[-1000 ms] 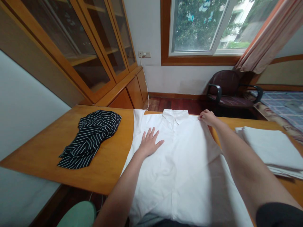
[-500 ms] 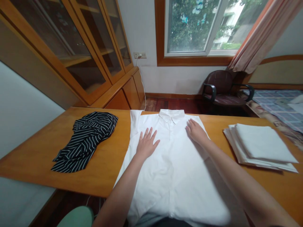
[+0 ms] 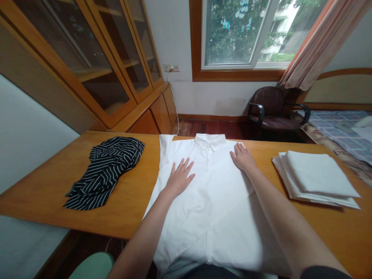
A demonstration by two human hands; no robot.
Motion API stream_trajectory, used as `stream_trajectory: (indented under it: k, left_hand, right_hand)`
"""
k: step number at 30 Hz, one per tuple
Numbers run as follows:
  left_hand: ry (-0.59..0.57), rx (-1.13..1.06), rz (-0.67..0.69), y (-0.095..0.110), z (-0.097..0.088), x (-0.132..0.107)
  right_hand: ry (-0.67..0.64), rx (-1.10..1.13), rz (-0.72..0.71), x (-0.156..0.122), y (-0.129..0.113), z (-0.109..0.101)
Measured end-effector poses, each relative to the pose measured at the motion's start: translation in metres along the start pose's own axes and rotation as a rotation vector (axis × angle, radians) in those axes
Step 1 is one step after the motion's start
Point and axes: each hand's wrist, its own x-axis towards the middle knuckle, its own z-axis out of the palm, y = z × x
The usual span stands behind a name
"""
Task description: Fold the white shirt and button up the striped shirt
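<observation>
A white collared shirt [image 3: 203, 201] lies spread front side up on the wooden table [image 3: 37, 178], its collar toward the far edge and its hem hanging toward me. On the left chest of the shirt, as I see it, my left hand [image 3: 179, 179] rests flat with fingers spread. My right hand [image 3: 242, 157] lies on the shirt near the right shoulder, fingers stretched out and close together, gripping nothing. One sleeve shows folded up at the upper left; the right forearm covers part of the shirt's right side.
A black striped garment [image 3: 107, 170] lies crumpled on the table's left part. To the right is a stack of folded white clothes [image 3: 316, 176]. Beyond the table stand a brown armchair [image 3: 270, 108] and a glass-door cabinet [image 3: 116, 77]. A green stool [image 3: 93, 267] is below, lower left.
My right hand has slid outward to the right over the shirt, toward the shoulder edge. The left hand has barely shifted and remains flat.
</observation>
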Motion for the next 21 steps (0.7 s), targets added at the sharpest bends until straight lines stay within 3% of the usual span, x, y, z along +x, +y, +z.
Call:
stream_trajectory:
  k: [6,9,12,15,21]
  left_hand:
    - [0.013,-0.045,0.339,0.060,-0.011,-0.046]
    - [0.026,-0.028,0.381,0.080,-0.003,-0.061]
    - [0.039,-0.008,0.371,0.081,0.003,-0.068]
    - [0.043,-0.002,0.383,0.075,0.003,-0.072]
    - [0.057,0.028,0.382,0.064,-0.001,-0.082]
  right_hand:
    - [0.100,-0.058,0.005,-0.007,-0.012,-0.008]
    - [0.131,-0.043,-0.001,-0.024,-0.031,-0.011]
    - [0.102,0.027,-0.065,-0.052,-0.050,-0.011]
    - [0.052,0.046,-0.135,-0.082,-0.051,-0.010]
    - [0.046,0.006,-0.087,-0.098,0.000,-0.016]
